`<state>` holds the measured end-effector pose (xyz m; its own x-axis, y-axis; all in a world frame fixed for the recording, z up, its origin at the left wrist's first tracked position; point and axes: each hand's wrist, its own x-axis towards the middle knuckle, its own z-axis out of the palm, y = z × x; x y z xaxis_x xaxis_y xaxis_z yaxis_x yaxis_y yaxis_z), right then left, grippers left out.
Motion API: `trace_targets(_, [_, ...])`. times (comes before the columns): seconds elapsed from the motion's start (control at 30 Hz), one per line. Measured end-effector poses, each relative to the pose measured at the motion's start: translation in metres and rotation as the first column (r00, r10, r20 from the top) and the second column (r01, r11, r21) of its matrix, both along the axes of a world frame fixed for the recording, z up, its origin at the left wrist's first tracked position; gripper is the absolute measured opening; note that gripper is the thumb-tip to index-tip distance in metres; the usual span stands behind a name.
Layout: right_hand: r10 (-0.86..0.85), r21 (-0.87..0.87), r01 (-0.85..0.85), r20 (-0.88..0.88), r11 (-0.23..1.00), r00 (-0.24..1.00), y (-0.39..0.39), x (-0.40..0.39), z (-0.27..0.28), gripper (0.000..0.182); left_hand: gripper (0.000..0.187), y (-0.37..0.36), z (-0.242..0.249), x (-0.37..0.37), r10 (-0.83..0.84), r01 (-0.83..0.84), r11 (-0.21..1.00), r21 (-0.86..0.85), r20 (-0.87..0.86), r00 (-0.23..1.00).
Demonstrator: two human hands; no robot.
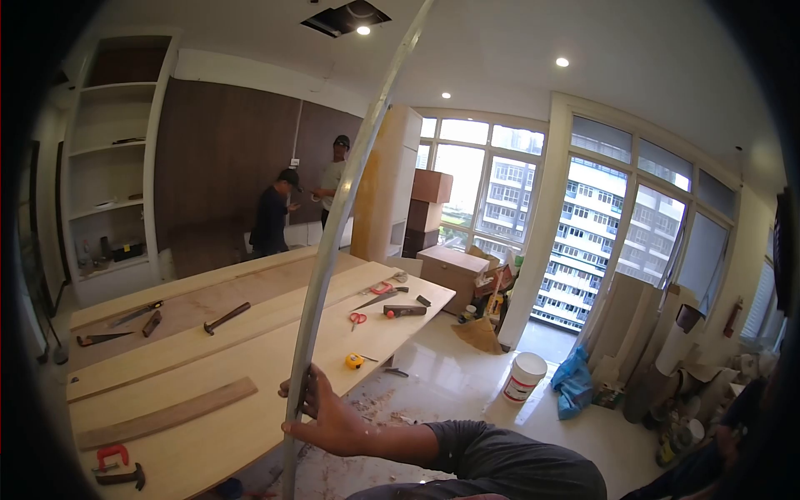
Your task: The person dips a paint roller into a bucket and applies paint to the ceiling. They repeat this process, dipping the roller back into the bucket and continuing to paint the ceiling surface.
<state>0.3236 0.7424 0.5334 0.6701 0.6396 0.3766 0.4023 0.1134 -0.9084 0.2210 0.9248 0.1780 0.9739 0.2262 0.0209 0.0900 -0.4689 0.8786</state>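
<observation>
My right hand is closed around the lower part of a long, narrow metal bar. The bar stands steeply, leaning a little right at its top, and runs from the bottom edge of the view up to the ceiling area. Behind it lies a broad workbench of pale wood boards. Nearest the hand on the bench are a yellow tape measure and a loose wooden strip. Red-handled scissors and a hand plane rest farther right. My left hand is out of view.
A hammer, saws, a red clamp and another hammer lie on the bench. Two people stand beyond it. On the floor are a white bucket, a blue bag and wood scraps.
</observation>
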Motion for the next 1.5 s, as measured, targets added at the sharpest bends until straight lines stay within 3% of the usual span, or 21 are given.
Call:
trace_targets(0.17, [0.155,-0.054,-0.159,-0.078,0.986,0.985,0.002,-0.018,-0.007,0.098,0.044,0.004,-0.004,-0.012,0.025,-0.025,1.000,0.003,-0.032,0.999])
trace_targets(0.3, [0.179,-0.062,-0.181,-0.024,0.982,0.983,0.000,-0.025,-0.014,0.099,0.044,0.005,-0.006,-0.016,0.042,-0.042,0.999,0.004,-0.039,0.998])
trace_targets(0.77, [-0.020,-0.053,0.020,0.001,0.998,1.000,-0.031,0.039,0.044,0.097,0.046,0.000,0.003,-0.006,0.087,-0.085,0.993,0.078,-0.019,0.996])
trace_targets(1.0, [-0.134,-0.016,0.135,0.051,0.991,0.990,-0.057,0.098,0.079,0.093,0.048,-0.003,0.013,0.036,0.102,-0.104,0.960,0.261,0.020,0.995])
trace_targets(1.03, [-0.148,-0.010,0.149,0.056,0.989,0.987,-0.062,0.108,0.083,0.093,0.050,-0.010,0.036,0.041,0.110,-0.101,0.973,0.208,-0.030,0.994])
trace_targets(1.13, [-0.154,0.041,0.151,0.068,0.988,0.986,-0.076,0.141,0.096,0.091,0.042,-0.020,0.035,0.071,0.073,-0.073,0.963,0.260,0.009,0.997])
trace_targets(1.23, [-0.166,0.088,0.162,0.044,0.983,0.985,-0.092,0.178,0.107,0.088,0.035,-0.061,0.132,0.089,0.119,-0.114,0.978,0.173,-0.018,0.993])
trace_targets(1.33, [-0.233,0.092,0.226,0.079,0.970,0.969,-0.111,0.215,0.121,0.088,0.040,-0.078,0.158,0.119,0.045,-0.043,0.989,0.143,-0.010,0.999])
trace_targets(1.43, [-0.253,0.099,0.246,0.071,0.964,0.965,-0.131,0.241,0.144,0.088,0.035,-0.099,0.179,0.151,0.044,-0.057,0.994,0.098,0.131,0.990])
trace_targets(1.5, [-0.303,0.127,0.295,0.044,0.947,0.952,-0.142,0.264,0.151,0.078,0.035,-0.116,0.195,0.169,0.022,-0.038,0.996,0.079,0.184,0.983])
